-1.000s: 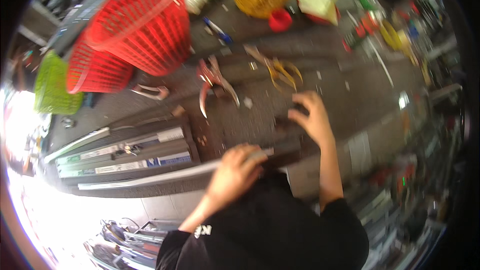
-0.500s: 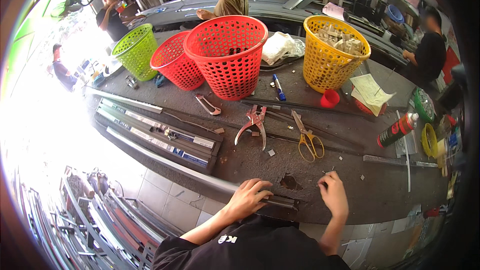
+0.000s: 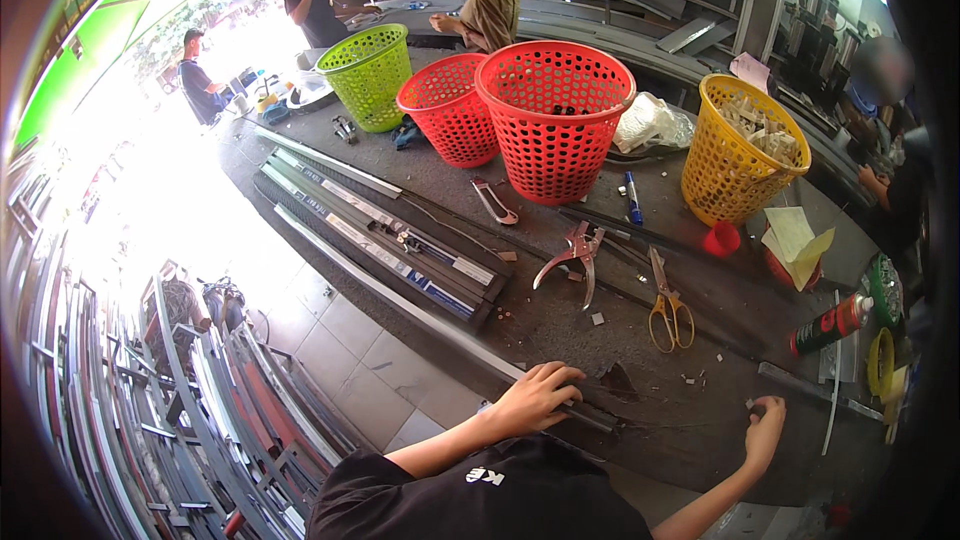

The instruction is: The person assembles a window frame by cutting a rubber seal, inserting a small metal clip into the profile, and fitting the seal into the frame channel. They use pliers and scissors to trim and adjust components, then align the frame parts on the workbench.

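Observation:
My left hand (image 3: 540, 395) is wrapped over a long metal profile bar (image 3: 400, 292) lying along the bench's near edge. The bar's dark end (image 3: 597, 419) sticks out past my fingers. Off to the right, my right hand (image 3: 765, 432) is held above the bench with thumb and fingers pinched together. What it pinches is too small to make out; a faint thin line runs from near the bar's end towards it. Beyond my hands lie red-handled pliers (image 3: 578, 258) and yellow-handled scissors (image 3: 668, 310). A ragged hole (image 3: 618, 381) in the bench top is beside my left hand.
Red (image 3: 555, 155), green (image 3: 368, 80) and yellow (image 3: 740, 165) plastic baskets stand across the bench. A utility knife (image 3: 494, 202), blue marker (image 3: 633, 198) and spray can (image 3: 832, 324) lie around. Packaged profiles (image 3: 375, 240) are at left. Several people work beyond; metal bars fill the lower left.
My right hand has moved rightward, away from my left hand, with its fingers pinched. My left hand stays on the bar. The whole view has swung to the left.

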A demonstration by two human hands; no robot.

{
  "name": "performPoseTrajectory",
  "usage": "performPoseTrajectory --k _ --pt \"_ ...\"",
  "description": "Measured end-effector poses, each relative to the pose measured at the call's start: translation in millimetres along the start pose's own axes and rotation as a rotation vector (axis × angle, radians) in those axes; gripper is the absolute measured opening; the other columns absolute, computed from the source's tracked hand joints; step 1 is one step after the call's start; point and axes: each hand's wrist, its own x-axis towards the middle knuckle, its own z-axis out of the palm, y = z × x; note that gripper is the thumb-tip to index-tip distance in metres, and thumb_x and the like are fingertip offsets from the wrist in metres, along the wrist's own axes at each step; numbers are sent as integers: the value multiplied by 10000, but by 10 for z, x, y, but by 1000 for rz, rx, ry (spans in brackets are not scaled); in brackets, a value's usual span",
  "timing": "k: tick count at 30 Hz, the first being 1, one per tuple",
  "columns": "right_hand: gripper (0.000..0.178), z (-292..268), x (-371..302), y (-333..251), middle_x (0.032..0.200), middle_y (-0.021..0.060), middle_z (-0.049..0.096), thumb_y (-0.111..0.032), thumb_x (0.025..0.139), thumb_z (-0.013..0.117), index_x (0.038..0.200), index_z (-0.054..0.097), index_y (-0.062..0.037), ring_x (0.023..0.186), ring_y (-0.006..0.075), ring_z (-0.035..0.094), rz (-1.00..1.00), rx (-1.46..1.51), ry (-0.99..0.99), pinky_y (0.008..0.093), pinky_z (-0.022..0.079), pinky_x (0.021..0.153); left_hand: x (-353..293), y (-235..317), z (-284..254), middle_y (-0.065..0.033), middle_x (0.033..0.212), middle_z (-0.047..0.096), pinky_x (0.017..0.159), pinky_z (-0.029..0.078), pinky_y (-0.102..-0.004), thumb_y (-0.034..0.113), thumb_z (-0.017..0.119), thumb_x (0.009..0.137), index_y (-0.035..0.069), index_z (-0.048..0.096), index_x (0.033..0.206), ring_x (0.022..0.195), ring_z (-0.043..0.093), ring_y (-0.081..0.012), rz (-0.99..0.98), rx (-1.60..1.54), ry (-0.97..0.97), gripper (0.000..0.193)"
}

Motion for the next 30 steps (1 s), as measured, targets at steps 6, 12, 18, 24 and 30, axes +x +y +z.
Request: performPoseTrajectory --k 6,12,18,24,30 --pt "150 212 167 -935 1105 179 614 -35 889 621 1028 623 21 1066 380 585 -370 330 112 443 450 937 28 -22 133 -70 1244 543 982 445 -427 190 760 755 147 615 1130 1179 510 -289 14 -10 -22 404" --pt "306 906 370 -1781 1203 189 525 -124 906 669 1153 554 16 1127 382 545 -425 181 -11 475 449 950 102 98 256 -44 1064 575 885 451 -369 334 705 865 141 630 1117 1011 552 -242 48 -15 -17 326" --pt "401 1037 414 -1763 1113 197 535 -207 859 733 1129 530 9 1044 385 539 -524 105 121 490 431 930 154 219 331 -40 908 600 796 448 -341 373 647 927 113 668 893 875 576 -225 -49 9 147 263" --pt "353 991 788 -1703 1020 217 586 -135 814 765 1024 533 28 924 405 615 -529 124 -177 475 486 788 354 455 642 -38 668 561 676 418 -359 243 697 888 93 586 609 681 553 -219 -218 180 454 336" --pt "321 291 952 -1282 771 166 669 -180 813 788 875 568 46 680 287 685 -550 534 -383 378 527 609 438 578 736 -37 552 510 597 392 -376 161 725 834 87 497 500 576 510 -232 -307 312 611 411"
